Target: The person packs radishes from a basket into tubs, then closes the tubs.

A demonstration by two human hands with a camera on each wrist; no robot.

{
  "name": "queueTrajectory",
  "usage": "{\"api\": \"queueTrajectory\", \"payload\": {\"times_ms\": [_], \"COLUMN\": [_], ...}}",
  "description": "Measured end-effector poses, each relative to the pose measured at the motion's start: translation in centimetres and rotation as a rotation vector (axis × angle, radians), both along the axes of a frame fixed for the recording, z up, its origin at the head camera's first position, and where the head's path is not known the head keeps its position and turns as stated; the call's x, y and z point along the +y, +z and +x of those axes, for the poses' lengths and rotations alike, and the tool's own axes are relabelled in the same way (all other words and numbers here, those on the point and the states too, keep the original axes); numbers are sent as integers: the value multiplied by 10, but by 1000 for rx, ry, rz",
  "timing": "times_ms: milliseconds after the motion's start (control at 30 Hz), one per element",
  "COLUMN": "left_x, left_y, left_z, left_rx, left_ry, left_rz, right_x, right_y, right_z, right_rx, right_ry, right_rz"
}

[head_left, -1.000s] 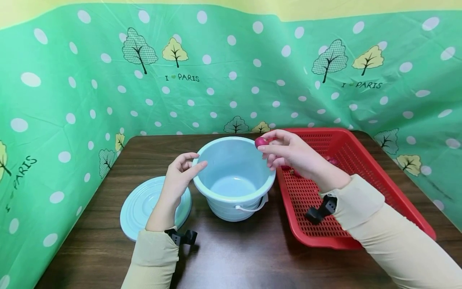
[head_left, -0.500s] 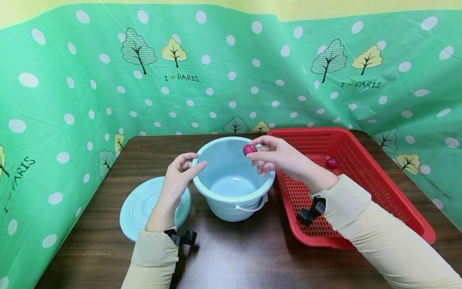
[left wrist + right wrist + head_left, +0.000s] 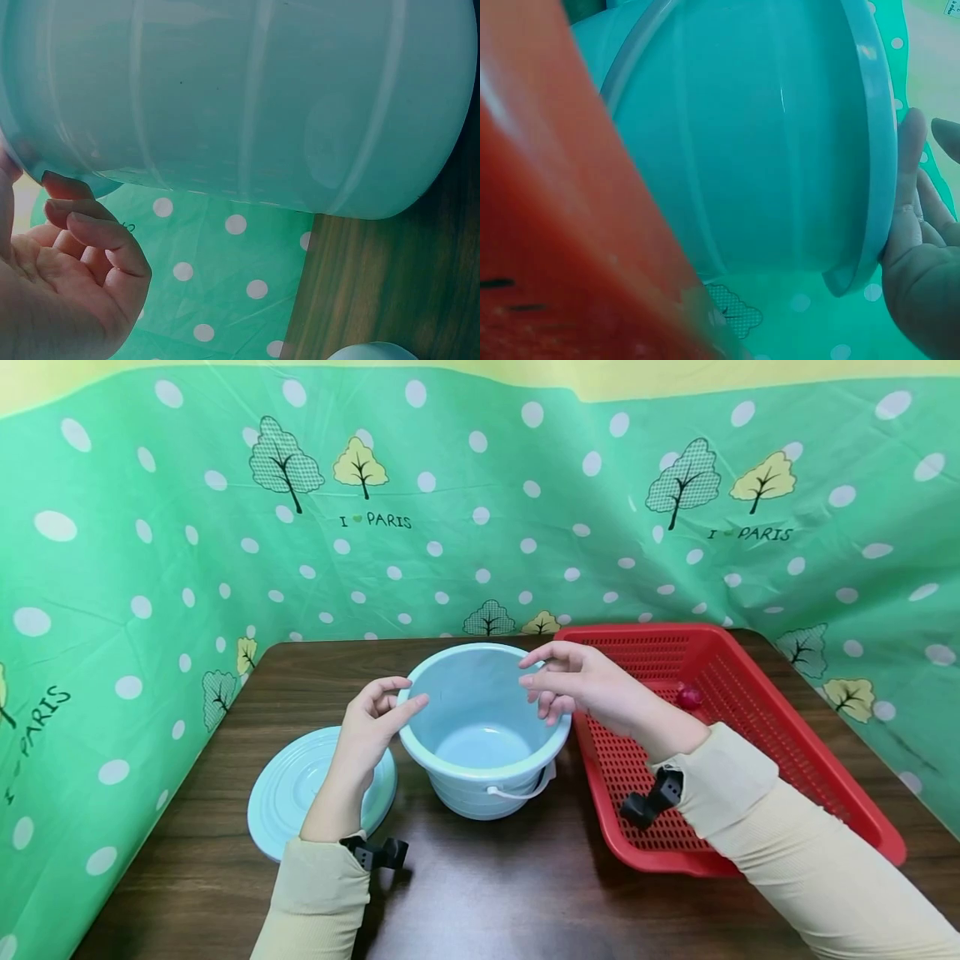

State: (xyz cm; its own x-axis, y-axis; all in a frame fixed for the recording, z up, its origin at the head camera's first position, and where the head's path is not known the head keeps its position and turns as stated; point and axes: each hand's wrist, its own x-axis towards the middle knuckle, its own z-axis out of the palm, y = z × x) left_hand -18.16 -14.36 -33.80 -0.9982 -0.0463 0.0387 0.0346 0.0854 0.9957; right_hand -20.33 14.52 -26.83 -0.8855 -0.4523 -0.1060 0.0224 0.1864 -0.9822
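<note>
A light blue bucket stands upright on the table. My left hand grips its left rim, thumb on the inner side and fingers outside; in the left wrist view those fingers curl beside the wall. Over the right rim, my right hand has its thumb and index finger apart with nothing between them. The right wrist view shows that hand close to the rim. One small, round, purplish-red ball, perhaps a radish, lies in the red plastic basket. No ball can be made out inside the bucket.
Left of the bucket, a light blue lid lies flat, partly under the left forearm. The bucket's white handle hangs down in front. A green dotted cloth rises behind and beside the dark wooden table.
My right hand moved left over the bucket rim with a purplish-red ball, then let it go; the ball is out of sight now. The left hand kept its place on the rim.
</note>
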Motion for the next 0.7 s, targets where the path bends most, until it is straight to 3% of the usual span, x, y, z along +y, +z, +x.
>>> {"api": "queueTrajectory", "payload": {"times_ms": [367,700], "left_x": [0,0], "left_y": [0,0], "left_z": [0,1], "left_rx": [2,2], "left_ry": [-3,0], "left_rz": [3,2], "right_x": [14,34], "right_y": [2,-2], "right_z": [0,-4], "right_rx": [85,123], "right_ry": [-70,-143], "right_rz": [47,171]}}
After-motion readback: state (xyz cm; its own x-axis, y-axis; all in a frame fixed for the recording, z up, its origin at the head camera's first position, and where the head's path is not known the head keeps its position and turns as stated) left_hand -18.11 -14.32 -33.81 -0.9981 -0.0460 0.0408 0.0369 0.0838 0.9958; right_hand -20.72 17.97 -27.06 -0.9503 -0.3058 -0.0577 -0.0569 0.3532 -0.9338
